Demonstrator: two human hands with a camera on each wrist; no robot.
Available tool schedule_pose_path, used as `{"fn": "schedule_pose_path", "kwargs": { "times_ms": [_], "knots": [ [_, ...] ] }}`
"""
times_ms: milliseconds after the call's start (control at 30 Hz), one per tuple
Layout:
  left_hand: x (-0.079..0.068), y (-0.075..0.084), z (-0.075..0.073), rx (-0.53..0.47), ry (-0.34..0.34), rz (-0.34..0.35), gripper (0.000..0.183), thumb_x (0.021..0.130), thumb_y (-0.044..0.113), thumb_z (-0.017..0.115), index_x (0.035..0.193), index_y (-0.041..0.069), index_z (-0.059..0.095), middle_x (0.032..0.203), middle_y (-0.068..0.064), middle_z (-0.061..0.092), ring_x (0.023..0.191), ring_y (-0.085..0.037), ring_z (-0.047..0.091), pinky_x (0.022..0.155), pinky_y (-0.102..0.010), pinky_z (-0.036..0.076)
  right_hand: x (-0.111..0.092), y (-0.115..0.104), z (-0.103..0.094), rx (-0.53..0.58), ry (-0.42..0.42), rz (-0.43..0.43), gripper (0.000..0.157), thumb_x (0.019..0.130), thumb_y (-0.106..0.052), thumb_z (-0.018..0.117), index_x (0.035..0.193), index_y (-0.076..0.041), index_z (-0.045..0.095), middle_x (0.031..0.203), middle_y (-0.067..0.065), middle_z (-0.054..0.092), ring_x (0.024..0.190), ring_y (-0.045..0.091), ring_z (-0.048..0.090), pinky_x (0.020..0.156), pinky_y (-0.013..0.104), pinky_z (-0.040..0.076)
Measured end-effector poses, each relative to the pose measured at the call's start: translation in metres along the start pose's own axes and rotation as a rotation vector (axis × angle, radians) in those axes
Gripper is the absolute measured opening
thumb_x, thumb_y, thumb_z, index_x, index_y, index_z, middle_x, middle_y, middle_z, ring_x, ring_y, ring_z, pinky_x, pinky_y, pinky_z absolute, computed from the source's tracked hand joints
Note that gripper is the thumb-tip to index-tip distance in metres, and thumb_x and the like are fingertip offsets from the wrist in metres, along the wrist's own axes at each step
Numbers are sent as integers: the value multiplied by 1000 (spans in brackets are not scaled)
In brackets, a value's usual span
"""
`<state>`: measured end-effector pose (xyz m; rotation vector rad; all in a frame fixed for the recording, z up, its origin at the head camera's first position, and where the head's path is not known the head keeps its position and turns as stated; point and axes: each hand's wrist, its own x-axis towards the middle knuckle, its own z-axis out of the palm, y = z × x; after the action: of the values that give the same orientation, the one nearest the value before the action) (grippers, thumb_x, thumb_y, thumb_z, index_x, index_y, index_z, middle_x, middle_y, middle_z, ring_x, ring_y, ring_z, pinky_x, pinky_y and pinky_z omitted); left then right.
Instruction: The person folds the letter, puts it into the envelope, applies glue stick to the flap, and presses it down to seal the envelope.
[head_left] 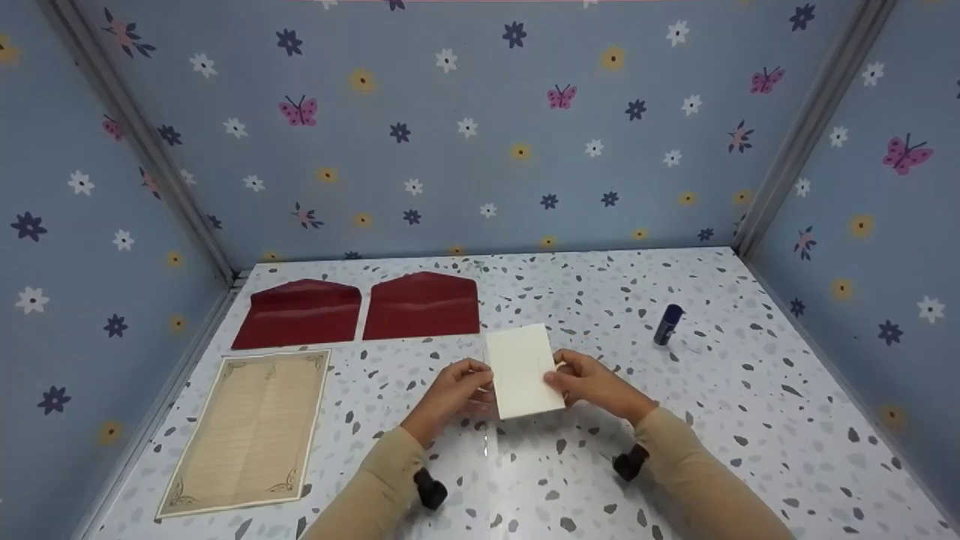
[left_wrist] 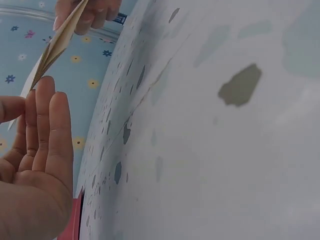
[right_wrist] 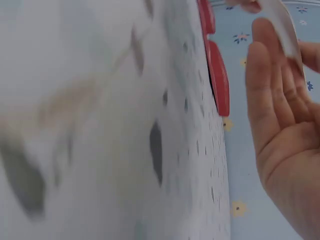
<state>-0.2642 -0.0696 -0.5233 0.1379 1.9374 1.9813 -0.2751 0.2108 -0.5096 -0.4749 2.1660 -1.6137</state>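
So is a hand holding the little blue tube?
No, the blue tube is on the table, while the left hand and right hand hold folded paper.

On the table, the left envelope lay just beside the right envelope, with the sheet before the left one. The paper was between the left hand and right hand; the tube was farther right, behind.

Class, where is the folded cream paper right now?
In the head view, the folded cream paper is just right of centre, held between the left hand and right hand, nearer the wearer than the right-hand red envelope and to its right.
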Motion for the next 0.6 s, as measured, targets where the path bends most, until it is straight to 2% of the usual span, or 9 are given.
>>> {"fn": "schedule_pose_path", "kwargs": {
  "times_ms": [167, 267, 367, 467, 600],
  "knots": [
    [0, 0, 1, -5, -11, -8, 30, 100, 28, 63, 115, 3, 61, 100, -12, 64, 88, -22, 69, 81, -42, 58, 2, 0, 6, 65, 5, 18, 52, 99, -30, 66, 140, -4, 46, 116, 15, 68, 99, 28, 68, 80, 38, 57],
    [1, 0, 0, 14, -23, -6, 32, 100, 29, 63, 117, 3, 61, 101, -12, 65, 89, -22, 69, 82, -43, 57, 3, 0, 8, 65, 10, 23, 57, 99, -28, 66, 145, -4, 42, 117, 15, 67, 100, 28, 68, 81, 38, 57],
    [2, 0, -3, 79, -52, 6, 30, 101, 29, 62, 117, 3, 62, 101, -11, 67, 90, -24, 69, 81, -42, 58, 2, -1, 9, 59, 17, 25, 58, 99, -25, 66, 146, -3, 41, 117, 16, 67, 99, 28, 68, 81, 38, 57],
    [2, 3, -8, 225, -84, 49, 27, 102, 27, 60, 116, 5, 65, 100, -9, 68, 93, -26, 70, 80, -41, 58, 2, 1, 8, 58, 19, 23, 61, 98, -25, 67, 148, -2, 39, 117, 17, 67, 99, 28, 68, 82, 39, 57],
    [2, 10, -15, 574, -65, 155, 22, 100, 25, 60, 114, 10, 69, 104, -4, 69, 97, -23, 67, 82, -41, 55, 2, 3, 7, 64, 24, 15, 64, 98, -25, 68, 149, -1, 38, 117, 17, 67, 100, 29, 69, 83, 39, 57]
  ]
}}
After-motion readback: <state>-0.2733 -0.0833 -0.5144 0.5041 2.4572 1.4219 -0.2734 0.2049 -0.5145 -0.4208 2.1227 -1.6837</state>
